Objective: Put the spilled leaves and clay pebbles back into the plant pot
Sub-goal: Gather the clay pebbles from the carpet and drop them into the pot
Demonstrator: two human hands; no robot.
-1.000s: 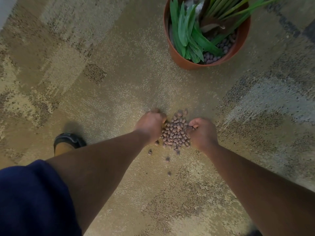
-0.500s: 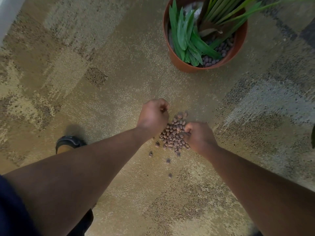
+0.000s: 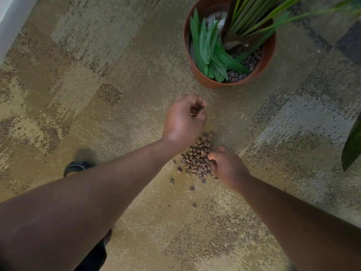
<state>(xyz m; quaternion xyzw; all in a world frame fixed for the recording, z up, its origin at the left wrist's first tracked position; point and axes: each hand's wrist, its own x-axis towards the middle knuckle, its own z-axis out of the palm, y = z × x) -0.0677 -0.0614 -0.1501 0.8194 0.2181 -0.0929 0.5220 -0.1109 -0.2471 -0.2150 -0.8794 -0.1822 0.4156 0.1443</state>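
No readable text, label, brand, number or sign shows on anything in view.
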